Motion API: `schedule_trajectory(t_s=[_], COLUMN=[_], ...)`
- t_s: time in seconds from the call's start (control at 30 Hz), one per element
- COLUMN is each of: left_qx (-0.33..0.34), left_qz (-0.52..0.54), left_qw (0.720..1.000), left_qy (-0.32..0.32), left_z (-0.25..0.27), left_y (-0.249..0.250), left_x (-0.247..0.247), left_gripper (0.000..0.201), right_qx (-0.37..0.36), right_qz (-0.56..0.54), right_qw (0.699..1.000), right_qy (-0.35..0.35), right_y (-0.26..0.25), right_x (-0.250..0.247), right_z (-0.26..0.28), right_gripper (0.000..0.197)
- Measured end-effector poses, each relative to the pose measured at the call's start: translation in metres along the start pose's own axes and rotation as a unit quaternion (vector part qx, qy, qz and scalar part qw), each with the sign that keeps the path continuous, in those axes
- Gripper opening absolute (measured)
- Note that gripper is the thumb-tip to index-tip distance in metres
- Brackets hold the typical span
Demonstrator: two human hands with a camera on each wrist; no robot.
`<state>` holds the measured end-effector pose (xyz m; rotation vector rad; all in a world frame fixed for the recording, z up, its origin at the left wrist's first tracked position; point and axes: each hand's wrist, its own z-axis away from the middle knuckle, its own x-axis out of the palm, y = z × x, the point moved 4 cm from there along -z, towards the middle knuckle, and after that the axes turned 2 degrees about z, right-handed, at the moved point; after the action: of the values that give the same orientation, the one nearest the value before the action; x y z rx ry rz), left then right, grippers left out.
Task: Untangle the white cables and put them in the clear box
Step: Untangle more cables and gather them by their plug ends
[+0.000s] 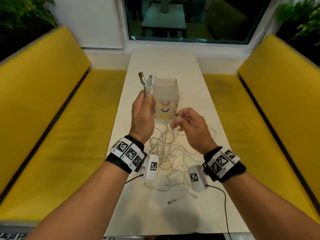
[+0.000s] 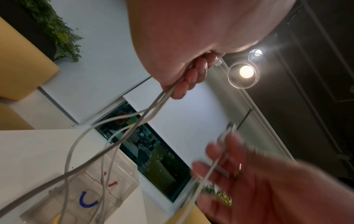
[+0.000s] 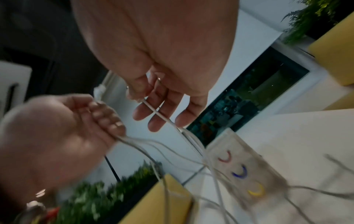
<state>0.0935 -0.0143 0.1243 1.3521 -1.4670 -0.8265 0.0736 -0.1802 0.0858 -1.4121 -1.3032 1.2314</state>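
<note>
A tangle of white cables (image 1: 166,153) lies on the white table (image 1: 199,87) between my wrists. My left hand (image 1: 143,110) is raised and grips a bunch of cable ends (image 1: 147,82), whose plugs stick up above the fist; the strands hang from the fist (image 2: 159,101). My right hand (image 1: 187,120) pinches one white cable (image 3: 159,115) near its plug between thumb and fingers, just right of the clear box (image 1: 166,96). The box stands beyond both hands, with red, blue and yellow arcs on its near side.
Yellow bench seats (image 1: 60,118) flank the narrow table on both sides. A window (image 1: 190,19) closes the far end. Loose plug ends (image 1: 173,202) lie near the front of the table. Black leads (image 1: 223,196) trail from my wrist cameras.
</note>
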Motion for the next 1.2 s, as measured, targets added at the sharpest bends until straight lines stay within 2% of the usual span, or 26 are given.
schedule_trajectory(t_s=[0.17, 0.27, 0.33, 0.47, 0.67, 0.73, 0.83, 0.97, 1.1, 1.2], left_qx=[-0.019, -0.026, -0.031, -0.013, -0.011, -0.016, -0.049, -0.066, -0.091, -0.110], left_qz=[-0.048, -0.049, -0.050, -0.069, -0.072, -0.079, -0.069, -0.047, -0.004, 0.039], left_qw=[0.996, 0.996, 0.996, 0.995, 0.995, 0.995, 0.996, 0.997, 0.996, 0.993], left_qy=[-0.068, -0.073, -0.067, -0.066, -0.069, -0.064, -0.040, 0.006, -0.003, -0.008], left_z=[0.009, 0.013, 0.013, 0.015, 0.016, 0.013, 0.008, -0.004, -0.009, -0.008], left_y=[-0.005, -0.012, -0.015, -0.014, -0.011, -0.012, -0.005, 0.010, 0.011, 0.009], left_x=[0.023, 0.027, 0.026, 0.027, 0.032, 0.030, 0.032, 0.028, 0.025, 0.024], left_gripper=[0.020, 0.016, 0.015, 0.023, 0.023, 0.027, 0.026, 0.031, 0.032, 0.031], right_qx=[-0.012, -0.001, 0.016, 0.057, 0.149, 0.145, 0.128, 0.076, 0.020, 0.008], right_qz=[-0.078, -0.085, -0.089, -0.066, -0.200, -0.222, -0.182, -0.066, -0.006, 0.005], right_qw=[0.997, 0.995, 0.993, 0.993, 0.967, 0.963, 0.974, 0.995, 1.000, 1.000], right_qy=[0.018, 0.060, 0.076, 0.080, 0.046, 0.054, 0.042, 0.011, 0.010, 0.005], right_y=[-0.049, -0.062, -0.063, -0.055, -0.043, -0.040, -0.032, -0.020, -0.015, -0.016], right_x=[0.003, 0.008, 0.011, 0.015, 0.017, 0.019, 0.029, 0.039, 0.038, 0.038], right_z=[-0.021, -0.023, -0.023, -0.022, -0.019, -0.018, -0.012, -0.003, -0.002, -0.001], right_gripper=[0.022, 0.012, 0.004, 0.004, 0.006, 0.018, 0.031, 0.013, 0.013, 0.005])
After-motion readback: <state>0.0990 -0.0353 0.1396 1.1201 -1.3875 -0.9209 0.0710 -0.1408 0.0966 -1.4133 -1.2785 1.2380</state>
